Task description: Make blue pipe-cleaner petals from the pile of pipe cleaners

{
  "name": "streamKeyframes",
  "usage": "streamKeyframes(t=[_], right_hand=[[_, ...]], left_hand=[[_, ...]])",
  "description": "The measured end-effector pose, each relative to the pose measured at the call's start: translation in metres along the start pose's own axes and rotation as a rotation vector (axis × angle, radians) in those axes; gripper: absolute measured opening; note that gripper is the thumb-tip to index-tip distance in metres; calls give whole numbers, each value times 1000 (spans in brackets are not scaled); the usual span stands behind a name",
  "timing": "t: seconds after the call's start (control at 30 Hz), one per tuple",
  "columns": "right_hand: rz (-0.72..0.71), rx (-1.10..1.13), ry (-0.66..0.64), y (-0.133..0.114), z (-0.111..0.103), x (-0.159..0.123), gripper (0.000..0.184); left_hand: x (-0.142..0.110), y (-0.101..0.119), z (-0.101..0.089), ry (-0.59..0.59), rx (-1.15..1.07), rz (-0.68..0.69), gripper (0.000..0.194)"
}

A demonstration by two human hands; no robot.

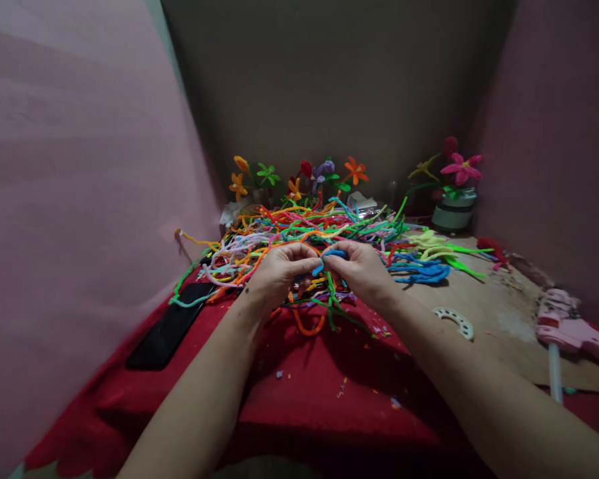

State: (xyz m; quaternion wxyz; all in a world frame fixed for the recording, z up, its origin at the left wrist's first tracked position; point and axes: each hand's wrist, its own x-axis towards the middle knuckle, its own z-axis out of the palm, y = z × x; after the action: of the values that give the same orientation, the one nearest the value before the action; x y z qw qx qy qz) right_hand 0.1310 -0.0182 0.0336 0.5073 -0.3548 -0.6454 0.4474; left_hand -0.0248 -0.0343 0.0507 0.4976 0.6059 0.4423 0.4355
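Between my two hands is a short blue pipe cleaner (334, 253), bent, with a lighter blue end (318, 269) showing by the fingertips. My left hand (290, 267) pinches it from the left with thumb and forefinger. From the right, my right hand (358, 267) pinches the same piece, its fingertips almost meeting those of the left. Both hands are raised in front of a large heap of many-coloured pipe cleaners (299, 225). Part of the blue piece is hidden by the fingers.
A black phone (167, 332) lies at left on the red cloth (299, 392). Right are blue pipe cleaners (424, 271), a white curved piece with holes (454, 320) and a pink glue gun (564, 322). Pipe-cleaner flowers (299, 179) line the back, beside a pot (454, 211).
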Motion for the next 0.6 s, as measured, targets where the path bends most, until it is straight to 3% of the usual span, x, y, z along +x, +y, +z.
streamKeyframes(t=[0.13,0.23,0.33,0.47,0.53,0.6], right_hand=[[-280,-336,86,-1,4,-4,11],[-307,-395,96,2,5,-5,12],[-151,-293,114,4,6,-3,9],[154,165,17,6,7,0,10],[298,406,-27,6,6,2,11],[376,541,-34,6,4,4,13]], left_hand=[[1,0,-4,-42,49,-89,24],[1,2,-2,-23,282,3,20],[-2,1,5,103,716,281,15],[-6,-4,15,273,1404,769,21],[-7,-6,16,268,1545,899,23],[-5,-7,14,288,1478,920,21]])
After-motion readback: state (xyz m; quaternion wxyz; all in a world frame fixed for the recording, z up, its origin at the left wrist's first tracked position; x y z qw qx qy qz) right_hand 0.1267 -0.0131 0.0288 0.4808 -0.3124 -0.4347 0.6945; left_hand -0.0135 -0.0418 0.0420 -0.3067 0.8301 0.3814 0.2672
